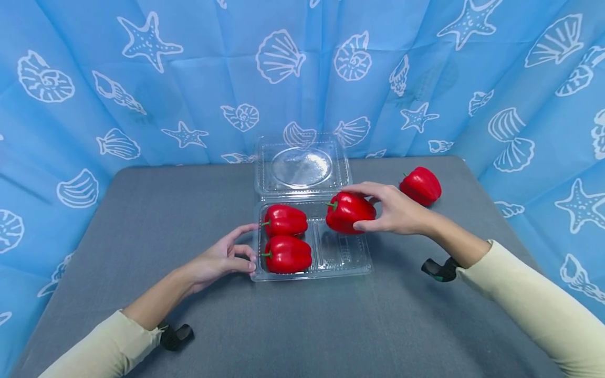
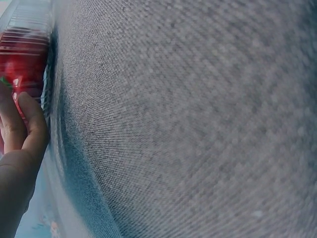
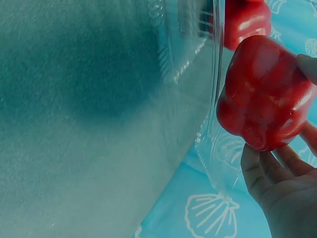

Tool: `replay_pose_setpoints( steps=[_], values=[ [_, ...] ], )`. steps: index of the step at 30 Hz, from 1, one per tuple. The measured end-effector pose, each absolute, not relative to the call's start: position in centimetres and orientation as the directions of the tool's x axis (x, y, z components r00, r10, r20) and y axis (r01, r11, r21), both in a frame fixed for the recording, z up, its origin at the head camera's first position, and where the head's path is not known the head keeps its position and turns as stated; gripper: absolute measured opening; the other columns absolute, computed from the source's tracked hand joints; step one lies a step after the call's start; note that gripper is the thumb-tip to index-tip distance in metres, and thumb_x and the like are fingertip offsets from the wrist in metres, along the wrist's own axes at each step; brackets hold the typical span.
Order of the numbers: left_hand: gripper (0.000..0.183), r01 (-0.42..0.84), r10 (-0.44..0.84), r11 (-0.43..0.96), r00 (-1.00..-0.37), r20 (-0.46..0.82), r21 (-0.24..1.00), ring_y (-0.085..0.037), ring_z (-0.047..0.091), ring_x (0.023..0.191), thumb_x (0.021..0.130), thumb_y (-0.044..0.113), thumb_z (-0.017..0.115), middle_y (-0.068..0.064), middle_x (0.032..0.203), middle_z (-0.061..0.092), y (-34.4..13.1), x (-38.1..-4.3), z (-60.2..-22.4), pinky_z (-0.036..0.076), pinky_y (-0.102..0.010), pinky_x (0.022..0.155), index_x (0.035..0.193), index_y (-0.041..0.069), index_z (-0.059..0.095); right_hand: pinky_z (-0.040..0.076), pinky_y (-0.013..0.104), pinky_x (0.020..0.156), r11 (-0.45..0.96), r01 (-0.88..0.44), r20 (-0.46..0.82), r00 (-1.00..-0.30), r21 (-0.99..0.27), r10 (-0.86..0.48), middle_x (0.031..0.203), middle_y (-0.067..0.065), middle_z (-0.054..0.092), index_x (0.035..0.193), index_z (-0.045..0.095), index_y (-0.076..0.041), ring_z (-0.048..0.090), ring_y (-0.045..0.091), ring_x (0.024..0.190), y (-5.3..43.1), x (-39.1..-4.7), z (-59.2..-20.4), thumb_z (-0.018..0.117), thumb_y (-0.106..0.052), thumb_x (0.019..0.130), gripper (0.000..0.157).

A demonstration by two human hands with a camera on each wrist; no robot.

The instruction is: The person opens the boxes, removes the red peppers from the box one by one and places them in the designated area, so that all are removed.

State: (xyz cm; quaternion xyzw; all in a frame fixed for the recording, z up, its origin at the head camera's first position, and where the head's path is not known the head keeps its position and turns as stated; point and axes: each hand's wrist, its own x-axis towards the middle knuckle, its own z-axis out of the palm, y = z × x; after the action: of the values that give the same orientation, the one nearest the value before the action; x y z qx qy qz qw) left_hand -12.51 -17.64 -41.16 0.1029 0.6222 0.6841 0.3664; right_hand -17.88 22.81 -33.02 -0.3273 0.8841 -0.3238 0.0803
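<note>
In the head view, a hinged clear plastic container [image 1: 337, 270] lies with its lid [image 1: 302, 184] raised behind it. Two red bell peppers, a back one [image 1: 285, 220] and a front one [image 1: 288, 254], lie in its left compartment, green stems to the left. My left hand [image 1: 222, 260] holds the left edge of the container with bent fingers and thumb. Over the right compartment, my right hand [image 1: 389, 210] grips another red bell pepper [image 1: 347, 212] between thumb and fingers, its stem leftward. In the right wrist view, this pepper [image 3: 262, 94] shows its lobed bottom.
One more red bell pepper [image 1: 420, 186] lies at the back right of the grey table [image 1: 302, 325]. A blue curtain [image 1: 203, 79] with white shells and starfish hangs behind the table and along its sides. Black straps [image 1: 441, 269] are worn at both wrists.
</note>
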Motion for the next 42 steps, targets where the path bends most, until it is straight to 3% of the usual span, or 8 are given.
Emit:
replay_pose_setpoints(
  steps=[14, 36, 42],
  values=[
    [0.086, -0.379, 0.624, 0.048, -0.711, -0.324, 0.924, -0.023, 0.066, 0.092, 0.091, 0.003, 0.066, -0.005, 0.098, 0.064, -17.6, -12.5, -41.1, 0.051, -0.04, 0.094, 0.157, 0.019, 0.014, 0.052, 0.049, 0.088, 0.629, -0.501, 0.089, -0.818, -0.594, -0.568, 0.133, 0.009, 0.059, 0.142, 0.053, -0.013, 0.057, 0.026, 0.114, 24.8, -18.4, -33.2, 0.087, -0.019, 0.072, 0.079],
    [0.085, -0.374, 0.631, 0.043, -0.709, -0.315, 0.926, -0.023, 0.066, 0.092, 0.091, 0.004, 0.066, -0.005, 0.098, 0.064, -17.6, -12.4, -41.0, 0.05, -0.041, 0.096, 0.157, 0.019, 0.014, 0.053, 0.05, 0.083, 0.677, -0.402, 0.105, -0.894, -0.616, -0.435, 0.131, 0.013, 0.059, 0.142, 0.052, -0.01, 0.058, 0.029, 0.11, 27.8, -18.6, -34.1, 0.087, -0.017, 0.072, 0.079],
    [0.086, -0.374, 0.634, 0.04, -0.707, -0.312, 0.927, -0.022, 0.066, 0.092, 0.091, 0.003, 0.066, -0.004, 0.098, 0.064, -17.6, -12.5, -40.9, 0.05, -0.041, 0.096, 0.157, 0.019, 0.014, 0.053, 0.044, 0.08, 0.702, -0.39, 0.11, -0.906, -0.596, -0.409, 0.128, 0.013, 0.059, 0.142, 0.052, -0.009, 0.057, 0.028, 0.107, 29.0, -18.9, -34.7, 0.087, -0.017, 0.073, 0.078]
  ],
)
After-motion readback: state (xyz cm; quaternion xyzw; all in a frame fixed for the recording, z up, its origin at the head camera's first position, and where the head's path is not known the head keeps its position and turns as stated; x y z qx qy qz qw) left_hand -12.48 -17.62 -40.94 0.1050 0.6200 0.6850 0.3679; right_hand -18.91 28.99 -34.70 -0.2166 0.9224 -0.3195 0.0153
